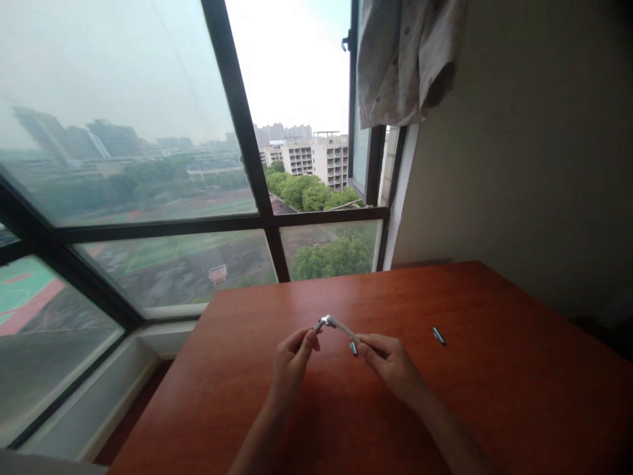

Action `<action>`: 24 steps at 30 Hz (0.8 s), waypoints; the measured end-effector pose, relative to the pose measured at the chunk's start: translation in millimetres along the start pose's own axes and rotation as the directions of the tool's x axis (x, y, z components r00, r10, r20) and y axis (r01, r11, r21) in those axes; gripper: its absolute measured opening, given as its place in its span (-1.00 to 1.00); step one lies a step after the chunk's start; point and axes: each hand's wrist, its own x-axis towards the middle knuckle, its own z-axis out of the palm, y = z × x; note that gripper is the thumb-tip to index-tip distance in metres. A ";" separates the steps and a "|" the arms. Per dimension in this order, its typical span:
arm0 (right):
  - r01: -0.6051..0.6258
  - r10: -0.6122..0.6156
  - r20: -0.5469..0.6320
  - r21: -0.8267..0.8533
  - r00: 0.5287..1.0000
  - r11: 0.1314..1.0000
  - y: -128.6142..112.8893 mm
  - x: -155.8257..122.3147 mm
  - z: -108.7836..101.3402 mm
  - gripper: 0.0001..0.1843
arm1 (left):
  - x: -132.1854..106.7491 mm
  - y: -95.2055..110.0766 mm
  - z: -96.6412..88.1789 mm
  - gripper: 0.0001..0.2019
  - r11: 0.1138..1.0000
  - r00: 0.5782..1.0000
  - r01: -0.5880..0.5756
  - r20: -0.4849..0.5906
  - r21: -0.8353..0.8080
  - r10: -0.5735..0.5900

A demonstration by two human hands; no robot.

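Note:
My left hand (293,359) pinches a small silver, curved piece (324,322) that looks like a razor handle, over the middle of the table. My right hand (388,361) grips the near end of a pale, slim stick (345,327). The stick's far end meets the silver piece at its bright tip; whether the two are joined or only touching, I cannot tell. Just beside my right fingertips is a small teal and dark piece (353,348), like a razor cartridge. A similar teal piece (438,335) lies farther right on the table.
Both arms reach over a reddish-brown wooden table (247,409). Dark window frames (163,228) rise behind it and to the left. At the upper right hangs a light garment (403,66), beside a plain wall (519,152).

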 end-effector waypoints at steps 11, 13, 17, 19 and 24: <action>0.146 -0.173 -0.084 -0.260 0.981 0.955 2.5 0.9 -9.1 -0.68 | 1.7 0.4 -1.9 -0.61 0.999 0.999 -0.012 0.043 0.035 0.010; 0.166 -0.190 -0.064 -0.275 0.980 0.947 1.0 0.3 -11.5 -0.68 | 2.1 2.4 -2.3 -0.61 0.999 0.999 -0.020 0.031 0.045 0.019; 0.171 -0.200 -0.065 -0.313 0.978 0.934 1.7 0.4 -16.0 -0.69 | 1.7 2.6 -2.2 -0.64 0.999 0.999 -0.019 0.035 0.039 0.018; 0.160 -0.200 -0.089 -0.339 0.976 0.927 3.1 0.8 -17.5 -0.70 | 1.3 1.6 -1.9 -0.64 0.999 0.999 -0.014 0.035 0.037 0.013; 0.176 -0.205 -0.048 -0.347 0.978 0.921 4.8 0.4 -19.2 -0.71 | 1.4 0.9 -1.8 -0.65 0.999 1.000 -0.016 -0.017 0.040 0.017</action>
